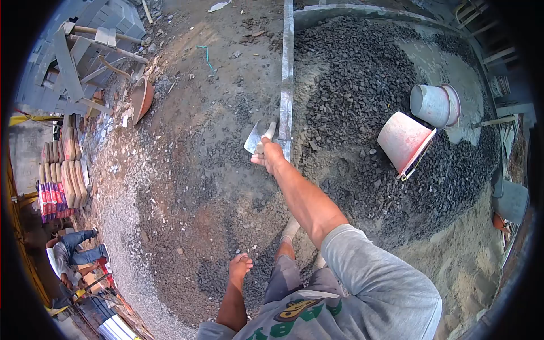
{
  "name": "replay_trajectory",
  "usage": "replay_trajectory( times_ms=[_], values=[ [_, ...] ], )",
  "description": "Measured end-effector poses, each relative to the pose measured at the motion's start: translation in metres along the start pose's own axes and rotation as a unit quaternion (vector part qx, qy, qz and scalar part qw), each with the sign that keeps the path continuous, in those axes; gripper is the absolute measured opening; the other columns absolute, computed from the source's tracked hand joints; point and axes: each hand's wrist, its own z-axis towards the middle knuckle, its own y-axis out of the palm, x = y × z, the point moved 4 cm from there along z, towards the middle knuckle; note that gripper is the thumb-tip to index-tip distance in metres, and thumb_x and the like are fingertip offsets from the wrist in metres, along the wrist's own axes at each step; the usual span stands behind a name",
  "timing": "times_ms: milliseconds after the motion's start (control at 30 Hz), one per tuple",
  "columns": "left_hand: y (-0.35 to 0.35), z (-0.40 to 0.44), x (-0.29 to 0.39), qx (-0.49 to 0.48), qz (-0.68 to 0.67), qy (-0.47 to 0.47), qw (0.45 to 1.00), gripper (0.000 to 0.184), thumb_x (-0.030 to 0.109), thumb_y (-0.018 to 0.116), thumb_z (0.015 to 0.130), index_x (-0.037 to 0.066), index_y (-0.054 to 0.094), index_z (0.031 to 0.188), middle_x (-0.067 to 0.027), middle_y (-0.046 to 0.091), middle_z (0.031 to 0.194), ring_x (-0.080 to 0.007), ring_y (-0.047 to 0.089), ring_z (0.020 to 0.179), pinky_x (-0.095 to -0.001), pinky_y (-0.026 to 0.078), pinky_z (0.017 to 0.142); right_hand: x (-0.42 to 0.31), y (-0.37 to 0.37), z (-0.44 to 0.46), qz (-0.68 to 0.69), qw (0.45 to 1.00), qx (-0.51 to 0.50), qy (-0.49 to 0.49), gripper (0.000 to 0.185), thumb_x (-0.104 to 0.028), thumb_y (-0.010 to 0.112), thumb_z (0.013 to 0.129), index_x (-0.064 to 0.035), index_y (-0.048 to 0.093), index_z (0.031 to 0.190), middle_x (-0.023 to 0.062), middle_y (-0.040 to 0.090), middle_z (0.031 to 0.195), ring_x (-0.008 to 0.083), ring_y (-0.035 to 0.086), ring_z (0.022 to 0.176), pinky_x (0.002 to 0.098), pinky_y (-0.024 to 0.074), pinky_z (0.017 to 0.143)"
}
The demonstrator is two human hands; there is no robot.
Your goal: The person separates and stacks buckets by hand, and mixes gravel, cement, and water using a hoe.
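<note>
My right hand (268, 155) reaches forward, its fingers wrapped around a trowel with a pale handle and a flat grey metal blade (253, 140). The trowel is beside the near end of a long, straight grey board (287, 68) standing along the ground. Down by my left leg, my left hand (241, 265) hangs with its fingers curled in and nothing visible in it. Dark gravel lies beneath it. Both of my legs and shoes show below, partly covered by my arm and shirt.
Dark gravel (351, 73) fills the ground right of the board, with a tipped whitish-pink bucket (403, 139) and a grey bucket (430, 105) on it. Sand (453, 266) lies lower right. At left are a basin (143, 100), stacked bags (63, 184), grey blocks (122, 22) and a bending person (73, 255).
</note>
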Motion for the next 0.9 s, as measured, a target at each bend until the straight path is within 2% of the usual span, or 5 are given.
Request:
replay_trajectory(
  times_ms=[267,500,533,700,900],
  values=[
    [0.022,0.026,0.078,-0.015,0.048,0.088,0.995,0.027,0.019,0.053,0.089,0.005,0.059,0.111,-0.007,0.066,0.081,-0.0128,0.061,0.061,-0.0265,0.046,0.052,0.01,-0.089,-0.092,-0.159,0.986,0.009,-0.044,0.041,-0.033,0.057,0.089,-0.0011,0.045,0.111,0.0128,0.06,0.088,0.0227,0.062,0.064,0.0343,0.0543,0.057],
    [0.087,-0.009,0.112,-0.049,0.167,0.159,0.972,0.025,0.018,0.053,0.089,0.004,0.06,0.108,-0.0074,0.066,0.082,-0.0139,0.062,0.063,-0.0264,0.048,0.053,0.103,-0.382,-0.222,-0.416,0.864,0.284,0.015,0.039,-0.037,0.056,0.085,0.001,0.06,0.094,0.017,0.066,0.075,0.0263,0.067,0.065,0.0372,0.0535,0.063],
    [0.099,-0.012,0.112,-0.059,0.149,0.164,0.973,0.025,0.017,0.054,0.088,0.003,0.061,0.107,-0.008,0.066,0.081,-0.0141,0.062,0.064,-0.0262,0.048,0.054,0.123,-0.432,-0.238,-0.553,0.765,0.326,-0.057,0.046,-0.041,0.054,0.083,0.0027,0.063,0.092,0.0227,0.066,0.083,0.0334,0.067,0.078,0.0404,0.0519,0.075],
    [0.178,-0.041,0.092,-0.097,0.198,0.238,0.946,0.026,0.018,0.054,0.086,0.002,0.061,0.105,-0.0085,0.066,0.081,-0.0147,0.062,0.063,-0.0273,0.05,0.055,0.182,-0.577,-0.375,-0.403,0.798,0.449,0.012,0.049,-0.043,0.053,0.082,0.004,0.066,0.088,0.0272,0.064,0.092,0.0375,0.062,0.094,0.042,0.0471,0.086],
    [0.304,-0.122,0.009,-0.18,0.321,0.299,0.88,0.023,0.018,0.055,0.086,0.002,0.063,0.1,-0.0086,0.066,0.079,-0.0163,0.062,0.064,-0.0282,0.049,0.055,0.267,-0.629,-0.502,-0.274,0.867,0.41,-0.076,0.042,-0.037,0.054,0.087,0.0036,0.061,0.097,0.0193,0.065,0.082,0.0261,0.066,0.072,0.0374,0.0537,0.065]
  ],
)
